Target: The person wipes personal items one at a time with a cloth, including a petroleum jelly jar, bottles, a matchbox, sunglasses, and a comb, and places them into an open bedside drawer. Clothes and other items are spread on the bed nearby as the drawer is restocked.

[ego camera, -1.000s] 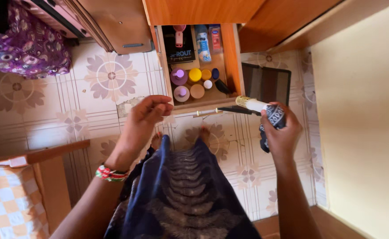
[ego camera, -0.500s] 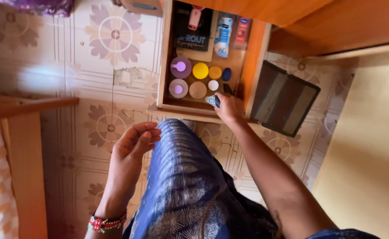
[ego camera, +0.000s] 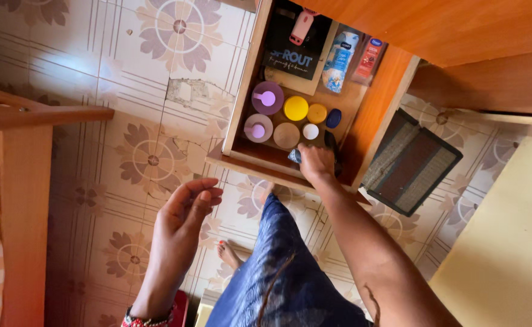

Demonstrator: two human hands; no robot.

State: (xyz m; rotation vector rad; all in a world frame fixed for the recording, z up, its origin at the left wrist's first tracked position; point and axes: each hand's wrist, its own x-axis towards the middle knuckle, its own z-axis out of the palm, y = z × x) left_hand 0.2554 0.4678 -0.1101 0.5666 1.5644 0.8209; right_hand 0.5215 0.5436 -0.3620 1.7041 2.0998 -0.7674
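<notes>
Dark and small, the object in the right hand looked light and rigid, clamped by fingertips inside the wooden drawer; the left hand hung apart, loosely spread, holding nothing.

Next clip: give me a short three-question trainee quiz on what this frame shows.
1. True or false: the right hand is inside the open wooden drawer.
2. What does the left hand hold?
A. a yellow lid
B. nothing
C. a pink bottle
3. Fill in: the dark woven tray leans on the drawer's ____ side as seen in the picture.

Key:
1. True; it grips a small dark item at the front edge.
2. B; it hangs open above the tiled floor.
3. right
</notes>
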